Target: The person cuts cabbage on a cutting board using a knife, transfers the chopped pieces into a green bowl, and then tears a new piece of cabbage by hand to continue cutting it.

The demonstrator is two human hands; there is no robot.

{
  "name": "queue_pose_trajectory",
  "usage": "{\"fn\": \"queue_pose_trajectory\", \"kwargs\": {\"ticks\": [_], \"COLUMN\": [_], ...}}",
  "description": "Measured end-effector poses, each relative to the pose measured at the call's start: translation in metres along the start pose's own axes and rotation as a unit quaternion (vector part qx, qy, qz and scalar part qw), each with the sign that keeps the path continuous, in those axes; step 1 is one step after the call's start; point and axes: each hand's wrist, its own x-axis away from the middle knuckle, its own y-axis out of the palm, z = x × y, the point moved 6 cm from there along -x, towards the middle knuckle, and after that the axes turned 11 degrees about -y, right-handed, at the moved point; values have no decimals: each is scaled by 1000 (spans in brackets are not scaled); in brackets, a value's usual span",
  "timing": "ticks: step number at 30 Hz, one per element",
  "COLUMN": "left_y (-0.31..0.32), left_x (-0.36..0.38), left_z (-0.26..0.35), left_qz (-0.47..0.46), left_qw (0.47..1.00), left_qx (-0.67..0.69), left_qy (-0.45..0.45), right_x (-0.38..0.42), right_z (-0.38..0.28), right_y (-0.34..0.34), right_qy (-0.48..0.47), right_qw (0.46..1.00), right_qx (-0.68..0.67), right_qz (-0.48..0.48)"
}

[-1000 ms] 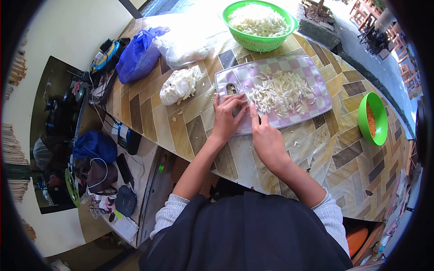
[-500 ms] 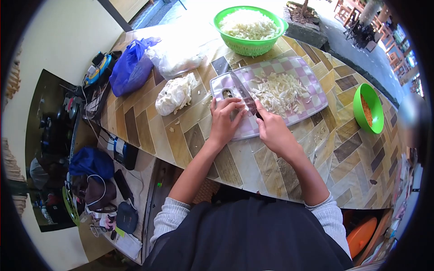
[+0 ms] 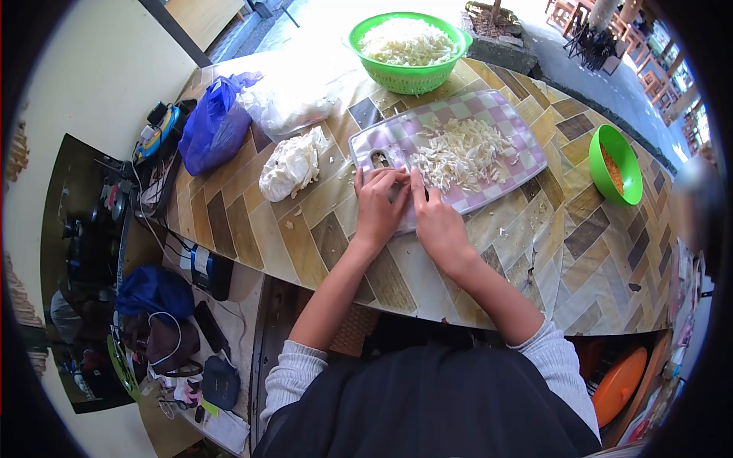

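Note:
A pink-and-white checked cutting board lies on the table with a heap of chopped white pieces on it. On the board's left part, my left hand has its fingers bent and pressed down at the near edge; what lies under them is too small to name. My right hand is closed round the dark handle of a knife, its index finger stretched forward. The blade is mostly hidden between my hands. To the left sits a crumpled white lump.
A green colander of white shreds stands behind the board. A green bowl with orange contents is at right. A blue bag and a clear plastic bag lie at the back left. An orange round object is below the table's right side.
My right hand has moved left, closer to my left hand, and the knife blade, earlier plainly visible, is now mostly hidden. The view has shifted slightly.

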Motion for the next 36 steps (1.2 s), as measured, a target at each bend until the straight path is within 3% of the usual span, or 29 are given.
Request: {"fn": "queue_pose_trajectory", "kwargs": {"ticks": [6, 9, 15, 21, 27, 30, 36], "left_y": [-1, -2, -1, 1, -3, -3, -3], "left_x": [1, 0, 1, 2, 3, 2, 3], "left_z": [0, 0, 0, -1, 0, -1, 0], "left_qz": [4, 11, 9, 18, 13, 11, 24], "left_qw": [1000, 1000, 1000, 1000, 999, 999, 999], "left_qx": [12, 22, 17, 5, 18, 24, 25], "left_qy": [-22, -16, -9, 8, -23, -24, -12], "right_x": [-2, 6, 21, 10, -3, 4, 15], "right_z": [19, 17, 2, -3, 17, 14, 2], "right_y": [-2, -13, -19, 2, -1, -14, -13], "right_qy": [-62, -50, 2, -8, -55, -32, -22], "right_qw": [992, 988, 996, 1000, 991, 986, 994], "right_qx": [-103, -145, -91, 18, -116, -165, -105], "right_qz": [42, 24, -18, -4, 45, 5, 2]}}
